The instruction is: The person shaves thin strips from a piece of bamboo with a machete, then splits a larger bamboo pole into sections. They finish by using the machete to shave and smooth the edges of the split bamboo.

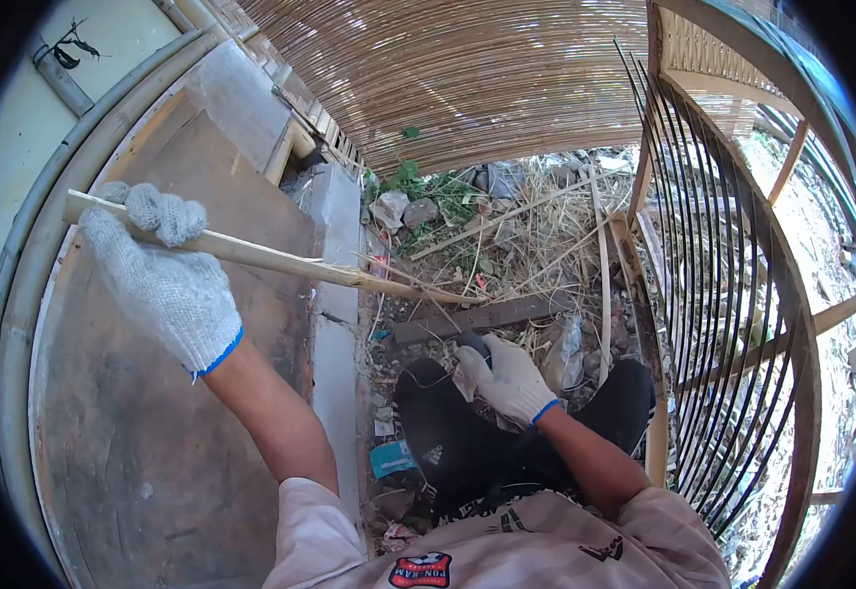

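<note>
Gloved left hand at nine o'clock grips a bamboo strip; right hand clenches a dark-handled tool, seemingly mid-split; steady pull next.

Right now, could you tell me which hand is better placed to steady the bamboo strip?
The left hand, I'd say: its fingers wrap the bamboo strip near its end, while the right hand grips a dark handle low by the knee.
</note>
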A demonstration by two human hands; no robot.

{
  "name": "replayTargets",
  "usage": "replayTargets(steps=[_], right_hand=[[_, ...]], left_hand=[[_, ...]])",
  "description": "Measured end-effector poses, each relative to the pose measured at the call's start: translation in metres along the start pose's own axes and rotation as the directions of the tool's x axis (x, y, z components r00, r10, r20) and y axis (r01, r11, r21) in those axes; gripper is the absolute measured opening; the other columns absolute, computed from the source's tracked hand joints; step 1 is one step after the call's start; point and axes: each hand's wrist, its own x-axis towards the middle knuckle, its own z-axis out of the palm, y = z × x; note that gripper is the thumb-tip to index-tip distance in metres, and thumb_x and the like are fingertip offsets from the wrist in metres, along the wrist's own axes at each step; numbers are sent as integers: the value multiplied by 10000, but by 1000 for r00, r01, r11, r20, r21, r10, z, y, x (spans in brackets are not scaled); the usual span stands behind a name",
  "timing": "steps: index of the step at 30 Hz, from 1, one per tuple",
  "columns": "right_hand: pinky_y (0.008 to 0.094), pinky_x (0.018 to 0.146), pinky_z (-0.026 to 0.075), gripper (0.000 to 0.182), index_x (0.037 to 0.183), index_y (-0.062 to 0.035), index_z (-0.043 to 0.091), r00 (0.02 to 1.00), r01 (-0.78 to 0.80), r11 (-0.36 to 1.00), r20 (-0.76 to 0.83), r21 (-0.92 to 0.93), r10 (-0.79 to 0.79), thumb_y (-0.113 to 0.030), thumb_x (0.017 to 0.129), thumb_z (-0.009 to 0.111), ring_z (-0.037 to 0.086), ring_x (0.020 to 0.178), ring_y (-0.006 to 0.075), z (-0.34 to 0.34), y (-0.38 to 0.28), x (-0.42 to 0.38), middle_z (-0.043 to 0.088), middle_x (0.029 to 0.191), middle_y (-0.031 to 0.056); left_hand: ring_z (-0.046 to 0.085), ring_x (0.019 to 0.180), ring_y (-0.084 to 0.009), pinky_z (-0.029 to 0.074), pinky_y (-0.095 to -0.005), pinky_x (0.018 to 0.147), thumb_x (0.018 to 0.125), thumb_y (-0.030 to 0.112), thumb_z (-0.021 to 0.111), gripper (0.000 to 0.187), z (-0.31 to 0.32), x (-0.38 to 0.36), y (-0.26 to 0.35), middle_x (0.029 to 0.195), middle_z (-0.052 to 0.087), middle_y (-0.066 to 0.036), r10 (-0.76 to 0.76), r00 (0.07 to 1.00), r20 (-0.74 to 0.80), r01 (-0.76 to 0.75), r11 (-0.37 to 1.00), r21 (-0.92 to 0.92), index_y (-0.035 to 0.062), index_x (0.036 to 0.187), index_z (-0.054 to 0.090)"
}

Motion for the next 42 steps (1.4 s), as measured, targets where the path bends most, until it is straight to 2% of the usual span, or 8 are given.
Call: replayTargets(steps=[7, 10, 15, 20, 24, 27, 30, 42], right_hand=[[489, 697, 557, 373, 1153, -36, 605, 923, 384, 923, -23, -6, -384, -348, 973, 701, 718, 785, 435, -10, -93, -23, 711, 840, 223], [525, 705, 551, 416, 1148, -39, 592, 919, 392, 920, -45, -5, -392, -418, 988, 656, 704, 778, 453, 0, -72, -6, 705, 825, 231], [546, 829, 550, 538, 1139, -44, 634, 985, -127, 964, -140, -234, 96, -558, 991, 578, 712, 906, 457, 35, 89, 46, 732, 911, 237], [535, 913, 551, 591, 1236, -30, 659, 950, -309, 901, -148, -305, 275, -559, 991, 556, 706, 1025, 458, 32, 202, 59, 733, 1053, 286], [554, 901, 536, 595, 1162, 15, 672, 949, -314, 875, -141, -370, 281, -545, 999, 557, 690, 1010, 491, 29, 215, 69, 721, 1051, 307], [559, 886, 540, 573, 1146, 8, 652, 966, -252, 897, -148, -362, 212, -539, 1002, 557, 694, 990, 490, 13, 190, 52, 723, 998, 309], [562, 853, 541, 545, 1117, 0, 634, 965, -264, 901, -90, -345, 248, -529, 1005, 567, 702, 959, 478, 5, 166, 22, 724, 958, 301], [566, 780, 542, 495, 1127, -7, 632, 980, -187, 952, -112, -244, 164, -486, 1008, 590, 701, 855, 492, 31, 146, 7, 718, 865, 288]], left_hand=[[355, 634, -128, 343, -308, 624, 1136, 335, 456, 353, 22, 4, -4, 765, 401, -15, -18, 999, -48, 22, 997, 77, 78, 895, 453], [355, 631, -130, 342, -312, 623, 1135, 326, 460, 363, 17, 15, -9, 770, 395, -21, -29, 1000, -13, 30, 996, 80, 83, 867, 432], [356, 629, -130, 340, -314, 622, 1133, 315, 467, 366, 13, 24, -17, 782, 399, -26, -12, 999, -46, 19, 988, 151, 95, 846, 410], [379, 633, -125, 361, -296, 617, 1129, 315, 473, 313, -6, 35, -23, 776, 422, -28, -20, 998, 67, 14, 996, 87, 75, 928, 466], [370, 647, -140, 370, -316, 633, 1129, 281, 471, 317, 3, 41, -20, 777, 404, -29, -29, 998, -49, 35, 992, 119, 95, 877, 422], [401, 660, -146, 363, -300, 639, 1099, 209, 488, 210, -45, 107, -3, 813, 435, -45, -39, 987, 158, 33, 999, 39, 70, 943, 465], [426, 684, -157, 381, -302, 664, 1084, 191, 495, 181, -74, 191, 31, 832, 458, -53, -18, 988, 155, -27, 958, 284, 61, 959, 482], [526, 782, -202, 453, -310, 764, 1023, 118, 526, 98, -75, 269, -70, 907, 549, -84, 40, 999, 32, -51, 870, 491, 22, 1024, 547]])
